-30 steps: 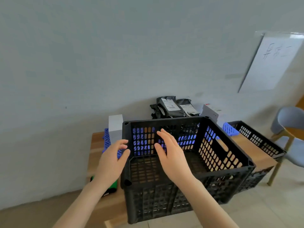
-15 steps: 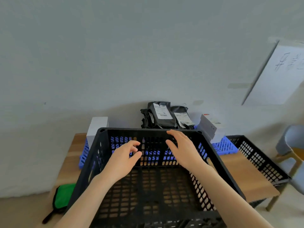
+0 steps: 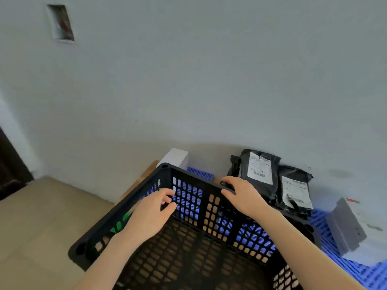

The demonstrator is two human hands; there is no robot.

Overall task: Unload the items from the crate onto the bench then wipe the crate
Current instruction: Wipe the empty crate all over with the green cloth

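Pale wall (image 3: 209, 80), recessed niche (image 3: 60, 23), beige floor (image 3: 41, 216), dark door (image 3: 10, 164)

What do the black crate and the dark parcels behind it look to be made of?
The black crate looks like rigid moulded plastic, matte: uniform lattice holes and a thick rounded rim. The dark parcels seem to be thin plastic film, slightly glossy: crinkled folds with sheen, and paper-looking white labels stuck on.
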